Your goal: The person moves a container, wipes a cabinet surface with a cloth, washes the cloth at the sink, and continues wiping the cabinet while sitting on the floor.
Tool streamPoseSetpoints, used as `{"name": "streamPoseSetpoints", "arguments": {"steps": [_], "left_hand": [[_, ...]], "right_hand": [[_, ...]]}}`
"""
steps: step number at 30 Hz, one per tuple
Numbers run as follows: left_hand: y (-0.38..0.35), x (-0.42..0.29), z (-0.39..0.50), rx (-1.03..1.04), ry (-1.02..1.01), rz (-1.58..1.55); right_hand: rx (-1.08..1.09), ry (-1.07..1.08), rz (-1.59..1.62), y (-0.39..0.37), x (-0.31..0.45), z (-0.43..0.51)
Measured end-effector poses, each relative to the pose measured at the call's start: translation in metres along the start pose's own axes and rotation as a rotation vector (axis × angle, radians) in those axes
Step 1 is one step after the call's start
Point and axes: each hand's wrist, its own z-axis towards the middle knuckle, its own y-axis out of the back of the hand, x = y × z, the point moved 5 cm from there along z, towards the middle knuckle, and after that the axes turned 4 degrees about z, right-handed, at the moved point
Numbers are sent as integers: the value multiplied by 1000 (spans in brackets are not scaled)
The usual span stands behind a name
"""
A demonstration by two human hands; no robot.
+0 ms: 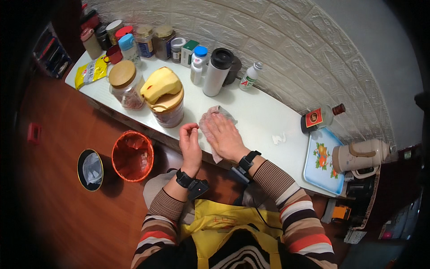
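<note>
My right hand point(223, 136) lies flat on a pinkish-grey cloth point(210, 126), pressing it onto the white tabletop point(253, 117). One end of the cloth hangs towards the table's front edge. Just left of it, my left hand point(190, 144) is held at the front edge with its fingers curled. Whether anything small sits between those fingertips is unclear. Close behind the left hand stands a lidded canister point(169, 116) with a peeled yellow fruit or vegetable piece point(163, 84) on its top. A few white scraps point(278, 138) lie right of the cloth.
A wooden-lidded jar point(126, 87), a steel tumbler point(217, 72) and a white bottle point(250, 76) stand along the table. A liquor bottle point(319, 118), a blue-rimmed tray point(319, 168) and a thermos jug point(361, 156) are at right. Two bins, red-lined point(132, 156) and black point(90, 169), stand on the floor.
</note>
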Motion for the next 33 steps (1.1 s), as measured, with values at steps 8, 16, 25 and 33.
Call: {"name": "streamPoseSetpoints", "arguments": {"steps": [8, 16, 25, 33], "left_hand": [[29, 2, -4, -58, -43, 58], [3, 15, -5, 46, 35, 20], [9, 17, -4, 46, 82, -26], [0, 17, -5, 85, 115, -80]], "right_hand": [[0, -466, -198, 22, -126, -11], [42, -342, -280, -4, -84, -5], [150, -44, -6, 26, -32, -40], [45, -80, -104, 15, -57, 28]]}}
